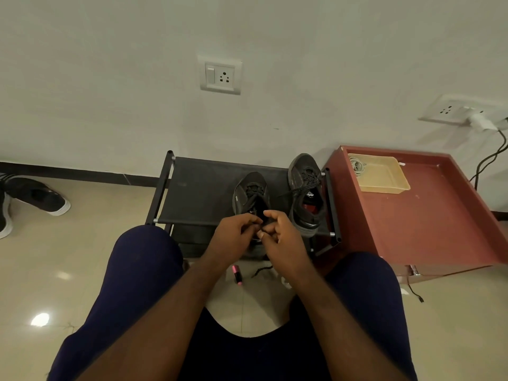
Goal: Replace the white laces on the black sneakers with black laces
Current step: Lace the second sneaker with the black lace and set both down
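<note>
1. Forearms converged from near; left hand (pixel 236 232) and right hand (pixel 280 237) met, fingers curled, seemingly pinching the black lace (pixel 254 189).
2. Left sneaker (pixel 244 199): on shoe rack (pixel 198 188), touching both hands' far side; long axis near-to-far, toe far.
3. Right sneaker (pixel 295 174): black-laced.
4. Writing: white side mark, unreadable.

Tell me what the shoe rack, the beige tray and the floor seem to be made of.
Rack: a matte dark shelf, seemingly fabric, stretched between black tubes that are probably metal. Tray: likely plastic, beige, with thin moulded walls. Floor: glossy glazed tile; it mirrors the lights and shows grout lines.
</note>
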A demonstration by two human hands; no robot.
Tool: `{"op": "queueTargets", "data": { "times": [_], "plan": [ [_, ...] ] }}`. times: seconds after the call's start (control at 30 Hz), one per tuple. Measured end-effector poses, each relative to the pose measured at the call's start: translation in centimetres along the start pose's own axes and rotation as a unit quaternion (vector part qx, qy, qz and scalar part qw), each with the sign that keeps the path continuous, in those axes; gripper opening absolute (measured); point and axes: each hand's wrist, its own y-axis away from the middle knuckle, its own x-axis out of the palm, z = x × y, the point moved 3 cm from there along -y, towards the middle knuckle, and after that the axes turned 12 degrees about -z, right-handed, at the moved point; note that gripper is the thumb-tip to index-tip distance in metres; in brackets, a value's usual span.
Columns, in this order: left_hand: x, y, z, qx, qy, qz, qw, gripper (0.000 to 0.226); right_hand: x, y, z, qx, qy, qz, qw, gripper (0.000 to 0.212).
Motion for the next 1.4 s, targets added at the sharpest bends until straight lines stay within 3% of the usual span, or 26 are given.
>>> {"op": "queueTargets", "data": {
  "times": [0.1,0.17,0.27,0.37,0.43,0.5,0.57,0.63,0.7,0.73,0.9,0.97,1.13,1.2,1.27,1.33,1.4],
  "plan": [
    [-0.3,-0.1,-0.2,-0.006,-0.009,-0.001,1.000,0.012,-0.5,0.2,0.2,0.029,-0.048,0.017,0.998,0.035],
    [-0.6,-0.2,0.0,-0.047,-0.020,-0.056,0.997,0.012,-0.8,0.2,0.2,0.031,-0.062,0.008,0.998,0.031],
    [-1.6,-0.7,1.4,-0.238,0.087,-0.168,0.953,0.015,-1.6,-0.2,-0.5,0.042,-0.065,-0.028,0.997,0.025],
    [-2.4,-0.5,3.3,-0.364,0.137,-0.186,0.902,0.018,-2.4,-0.4,-1.9,0.091,-0.098,-0.066,0.989,0.024],
    [-2.8,-0.4,3.6,-0.324,0.067,-0.181,0.926,0.025,-2.6,-0.4,-2.4,0.117,-0.115,-0.069,0.984,0.025],
    [-2.8,-0.5,2.2,-0.148,-0.030,-0.174,0.973,0.045,-2.4,-0.4,-2.1,0.119,-0.106,-0.044,0.986,0.019],
    [-1.8,-0.8,0.2,0.038,-0.064,-0.099,0.992,0.052,-1.9,-0.4,-1.4,0.110,-0.106,-0.015,0.988,0.010],
    [-0.4,-0.6,-1.0,0.108,-0.062,0.007,0.992,0.043,-1.5,-0.5,-0.7,0.088,-0.112,0.001,0.990,0.006],
    [0.3,-0.2,-1.2,0.084,-0.041,0.079,0.992,0.030,-1.4,-0.5,-0.4,0.078,-0.117,0.002,0.990,0.008],
    [0.3,-0.1,-1.0,0.064,-0.039,0.079,0.994,0.027,-1.4,-0.6,-0.4,0.077,-0.111,0.004,0.991,0.008],
    [-2.0,-0.9,0.6,-0.109,-0.015,-0.066,0.992,0.023,-1.6,-0.7,-2.2,0.128,-0.091,0.022,0.987,0.026],
    [-2.4,-1.1,1.4,-0.141,-0.023,-0.065,0.988,0.023,-1.6,-1.0,-2.4,0.148,-0.114,-0.006,0.982,0.023],
    [-1.3,-0.7,0.6,0.019,-0.150,0.027,0.988,0.051,-1.6,-1.9,-1.4,0.122,-0.104,-0.056,0.986,0.005],
    [-0.4,-0.6,-0.2,0.060,-0.121,0.027,0.991,0.039,-1.3,-2.4,-0.7,0.100,-0.085,-0.049,0.990,0.005],
    [-0.1,-0.6,-0.5,0.049,-0.052,0.018,0.997,0.019,-0.8,-2.8,-0.1,0.080,-0.064,-0.028,0.994,0.009],
    [-0.4,-0.7,-0.4,0.011,-0.024,-0.016,1.000,0.015,-0.3,-3.4,0.1,0.067,-0.051,0.002,0.996,0.014],
    [-1.1,-1.1,0.2,-0.029,-0.025,-0.051,0.998,0.013,0.1,-4.5,0.0,0.063,-0.044,-0.019,0.997,0.016]
  ]
}}
